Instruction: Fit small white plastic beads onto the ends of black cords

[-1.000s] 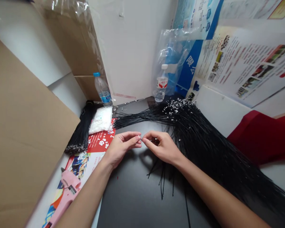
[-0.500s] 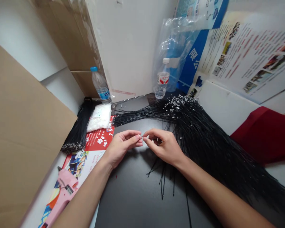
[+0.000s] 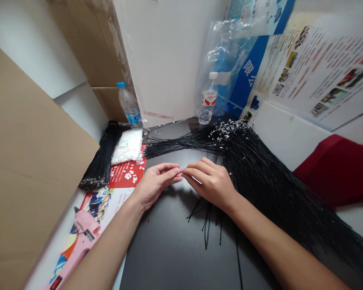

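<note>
In the head view my left hand [image 3: 159, 181] is closed, thumb and fingertips pinching a tiny white plastic connector that barely shows. Fingertip to fingertip with it, my right hand [image 3: 213, 181] is closed in a pinch on the end of a thin black wire; most of that wire is hidden by the fingers. Beside the right hand lies a big pile of black wires [image 3: 269, 185], with many white ends at its top. A thinner bundle of black wires [image 3: 178, 146] stretches leftward behind both hands. Small loose white connectors [image 3: 130, 176] lie on a red sheet [image 3: 116, 181] left of my left hand.
A clear bag of white pieces [image 3: 128, 146] sits by another black wire bundle [image 3: 98, 165]. A pink glue gun [image 3: 84, 233] lies at lower left, near a cardboard panel [image 3: 33, 169]. Two plastic bottles, blue-capped [image 3: 129, 105] and white-capped [image 3: 208, 100], stand at the back. Red cloth [image 3: 339, 173] is right.
My right hand has turned slightly and its fingers have drawn closer together, so the wire behind them shows less. My left hand keeps its pinch. The view has shifted slightly.
</note>
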Tool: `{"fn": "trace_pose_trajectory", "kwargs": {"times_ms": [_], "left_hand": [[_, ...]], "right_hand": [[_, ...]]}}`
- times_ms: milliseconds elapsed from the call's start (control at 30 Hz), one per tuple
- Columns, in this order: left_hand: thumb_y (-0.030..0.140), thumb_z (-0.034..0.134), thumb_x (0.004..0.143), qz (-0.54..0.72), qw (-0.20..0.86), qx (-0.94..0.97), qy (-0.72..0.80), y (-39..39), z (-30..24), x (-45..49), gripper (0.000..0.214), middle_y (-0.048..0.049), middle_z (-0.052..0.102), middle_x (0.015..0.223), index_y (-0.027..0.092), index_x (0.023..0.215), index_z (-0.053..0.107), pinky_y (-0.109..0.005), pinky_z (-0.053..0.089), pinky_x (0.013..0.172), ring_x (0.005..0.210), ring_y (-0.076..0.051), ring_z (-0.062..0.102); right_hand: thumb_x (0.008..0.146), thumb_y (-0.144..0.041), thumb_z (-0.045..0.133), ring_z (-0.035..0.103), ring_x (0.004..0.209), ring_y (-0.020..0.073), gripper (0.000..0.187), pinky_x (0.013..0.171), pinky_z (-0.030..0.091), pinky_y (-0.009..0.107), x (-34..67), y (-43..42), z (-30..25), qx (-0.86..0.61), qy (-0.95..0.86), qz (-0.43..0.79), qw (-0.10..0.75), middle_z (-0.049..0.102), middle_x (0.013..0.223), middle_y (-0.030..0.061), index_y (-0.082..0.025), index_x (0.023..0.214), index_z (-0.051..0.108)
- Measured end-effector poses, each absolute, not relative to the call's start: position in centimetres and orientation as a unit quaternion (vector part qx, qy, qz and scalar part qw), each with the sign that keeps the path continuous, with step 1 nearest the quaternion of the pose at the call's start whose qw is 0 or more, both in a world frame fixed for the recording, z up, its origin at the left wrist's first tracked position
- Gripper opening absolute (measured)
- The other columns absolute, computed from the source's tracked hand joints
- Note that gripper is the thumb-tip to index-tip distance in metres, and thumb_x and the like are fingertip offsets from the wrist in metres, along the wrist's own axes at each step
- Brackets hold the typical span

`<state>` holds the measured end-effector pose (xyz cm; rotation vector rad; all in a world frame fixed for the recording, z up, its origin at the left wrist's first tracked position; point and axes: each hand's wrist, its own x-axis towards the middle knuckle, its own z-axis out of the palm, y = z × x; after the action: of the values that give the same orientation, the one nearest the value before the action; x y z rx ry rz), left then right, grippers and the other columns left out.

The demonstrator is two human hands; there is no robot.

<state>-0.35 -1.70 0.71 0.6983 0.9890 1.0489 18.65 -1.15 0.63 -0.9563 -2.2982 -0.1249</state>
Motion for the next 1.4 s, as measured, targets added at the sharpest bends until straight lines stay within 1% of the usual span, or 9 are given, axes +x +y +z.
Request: {"fn": "trace_pose_trajectory", "kwargs": {"times_ms": [167, 267, 333, 400, 500, 633, 900, 1167, 1400], "left_hand": [[0.01, 0.08, 0.073, 0.472, 0.707, 0.279, 0.448, -1.6, 0.9, -0.3, 0.012, -0.0038, 0.073, 0.079, 0.012, 0.083, 0.074, -0.025, 0.058, 0.081, 0.068, -0.01, 0.068], [0.011, 0.081, 0.072, 0.474, 0.703, 0.286, 0.447, -1.6, 0.8, -0.4, 0.013, -0.004, 0.073, 0.079, 0.012, 0.083, 0.074, -0.026, 0.058, 0.082, 0.068, -0.01, 0.068], [0.014, 0.083, 0.071, 0.473, 0.689, 0.318, 0.448, -1.6, 0.7, -0.4, 0.017, -0.0043, 0.074, 0.08, 0.012, 0.085, 0.074, -0.026, 0.058, 0.081, 0.069, -0.011, 0.069], [0.018, 0.084, 0.069, 0.468, 0.671, 0.359, 0.448, -1.7, 0.6, -0.5, 0.021, -0.0043, 0.075, 0.08, 0.013, 0.086, 0.075, -0.027, 0.058, 0.079, 0.07, -0.012, 0.07], [0.023, 0.084, 0.069, 0.449, 0.654, 0.408, 0.451, -1.8, 0.7, -0.5, 0.022, -0.0043, 0.075, 0.08, 0.014, 0.087, 0.075, -0.029, 0.058, 0.078, 0.07, -0.013, 0.07], [0.025, 0.084, 0.069, 0.436, 0.647, 0.43, 0.454, -1.9, 0.8, -0.4, 0.023, -0.0043, 0.075, 0.081, 0.014, 0.086, 0.076, -0.031, 0.058, 0.077, 0.069, -0.013, 0.069], [0.031, 0.083, 0.072, 0.416, 0.642, 0.46, 0.452, -1.7, -0.1, -0.7, 0.023, -0.0053, 0.075, 0.087, 0.015, 0.088, 0.077, -0.03, 0.056, 0.076, 0.073, -0.014, 0.068], [0.032, 0.085, 0.069, 0.406, 0.648, 0.473, 0.438, -1.8, 0.5, -0.6, 0.022, -0.0031, 0.074, 0.083, 0.017, 0.084, 0.077, -0.028, 0.055, 0.072, 0.066, -0.012, 0.067], [0.033, 0.084, 0.071, 0.403, 0.648, 0.482, 0.431, -1.8, 0.3, -0.7, 0.023, -0.0033, 0.075, 0.082, 0.018, 0.088, 0.078, -0.027, 0.053, 0.071, 0.068, -0.012, 0.068]], "right_hand": [[0.1, -0.023, 0.049, 0.059, 0.075, 0.015, 0.027, 0.069, 0.046, 0.029, 18.9, -1.0, 1.0, -0.339, -0.89, -0.069, 0.297, 0.075, 0.095, 0.0056, -0.023, 0.099, 0.075], [0.098, -0.023, 0.052, 0.059, 0.073, 0.0148, 0.024, 0.069, 0.046, 0.028, 18.7, -1.2, 0.9, -0.346, -0.876, -0.048, 0.331, 0.076, 0.09, 0.004, -0.022, 0.096, 0.076], [0.094, -0.023, 0.057, 0.06, 0.071, 0.0143, 0.02, 0.069, 0.046, 0.027, 18.5, -1.4, 0.8, -0.368, -0.851, 0.016, 0.374, 0.076, 0.083, 0.0032, -0.02, 0.091, 0.076], [0.09, -0.023, 0.06, 0.06, 0.067, 0.0127, 0.016, 0.064, 0.045, 0.025, 18.2, -1.5, 0.8, -0.406, -0.812, 0.116, 0.403, 0.074, 0.077, 0.0019, -0.019, 0.085, 0.075], [0.086, -0.023, 0.062, 0.057, 0.059, 0.01, 0.015, 0.055, 0.04, 0.022, 17.9, -1.6, 0.9, -0.453, -0.756, 0.253, 0.399, 0.072, 0.07, 0.0001, -0.018, 0.079, 0.074], [0.086, -0.029, 0.061, 0.054, 0.056, 0.0095, 0.02, 0.053, 0.038, 0.021, 17.9, -1.5, 0.8, -0.466, -0.728, 0.332, 0.379, 0.068, 0.066, 0.0001, -0.016, 0.079, 0.074], [0.082, -0.029, 0.061, 0.05, 0.056, 0.0084, 0.02, 0.053, 0.037, 0.021, 17.9, -1.3, 0.6, -0.461, -0.707, 0.383, 0.375, 0.063, 0.063, -0.0007, -0.014, 0.074, 0.071], [0.082, -0.029, 0.059, 0.049, 0.057, 0.0087, 0.021, 0.054, 0.036, 0.021, 17.9, -1.3, 0.9, -0.466, -0.7, 0.412, 0.352, 0.062, 0.063, -0.0006, -0.013, 0.072, 0.07], [0.081, -0.031, 0.059, 0.045, 0.055, 0.0078, 0.023, 0.053, 0.033, 0.021, 18.0, -1.3, 1.2, -0.463, -0.696, 0.426, 0.345, 0.058, 0.06, -0.0014, -0.013, 0.07, 0.069]]}}
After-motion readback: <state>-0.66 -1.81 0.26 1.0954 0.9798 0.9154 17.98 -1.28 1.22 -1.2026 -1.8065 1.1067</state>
